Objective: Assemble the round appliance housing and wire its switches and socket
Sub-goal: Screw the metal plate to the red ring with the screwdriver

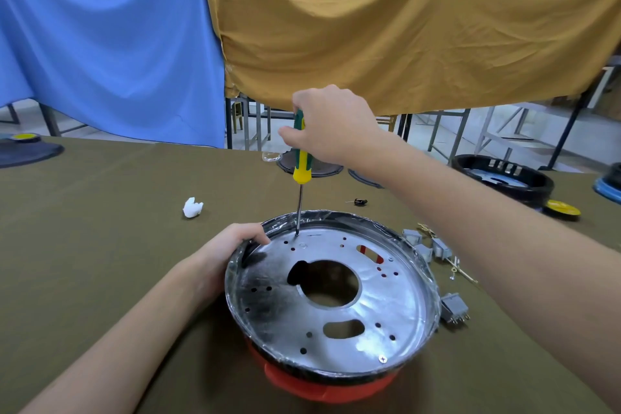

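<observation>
Olive counter (100, 212) carries the round housing (332, 306) near centre. Left hand (232, 245) grips its left rim; right hand (331, 128), fingers clamped on the upright screwdriver (300, 165), tip in a far-rim hole directly below.

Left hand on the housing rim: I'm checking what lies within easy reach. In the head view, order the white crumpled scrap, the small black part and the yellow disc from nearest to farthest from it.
From the left hand:
1. White crumpled scrap, just beyond it, to its left.
2. Small black part, past the housing's far rim.
3. Yellow disc, far right on the table.
</observation>
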### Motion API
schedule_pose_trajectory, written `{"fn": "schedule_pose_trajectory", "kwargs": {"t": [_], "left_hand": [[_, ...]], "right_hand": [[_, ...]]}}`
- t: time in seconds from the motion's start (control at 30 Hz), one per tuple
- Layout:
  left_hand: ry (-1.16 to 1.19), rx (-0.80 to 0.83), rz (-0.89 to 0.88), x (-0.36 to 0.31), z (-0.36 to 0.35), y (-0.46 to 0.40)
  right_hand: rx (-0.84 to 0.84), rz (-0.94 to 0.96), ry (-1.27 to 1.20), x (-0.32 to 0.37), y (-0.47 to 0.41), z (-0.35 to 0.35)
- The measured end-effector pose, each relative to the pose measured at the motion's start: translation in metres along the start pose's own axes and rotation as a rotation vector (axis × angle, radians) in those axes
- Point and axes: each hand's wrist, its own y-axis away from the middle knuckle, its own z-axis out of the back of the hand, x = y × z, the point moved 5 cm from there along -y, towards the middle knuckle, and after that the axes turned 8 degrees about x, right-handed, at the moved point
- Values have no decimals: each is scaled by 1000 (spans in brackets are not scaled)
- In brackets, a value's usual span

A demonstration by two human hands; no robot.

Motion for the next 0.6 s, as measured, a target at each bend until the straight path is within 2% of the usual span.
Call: {"fn": "schedule_pose_trajectory", "kwargs": {"t": [0.1,0.13,0.23,0.33,0.43,0.6], "left_hand": [[-105,-2,90,-1,-3,-2],[-170,-30,79,-4,-1,-3],[-116,-68,-70,-7,0,-1],[-179,-109,-78,-9,0,-2],[-356,-114,80,-7,2,-8],[-438,-122,85,-7,4,-10]], "right_hand": [[122,11,-136,-1,-1,-4],[205,20,-246,-2,-1,-5],[351,58,-481,-4,4,-2],[304,86,-453,-6,6,1],[250,51,-393,-5,3,-2],[65,-37,-254,0,1,-10]]}}
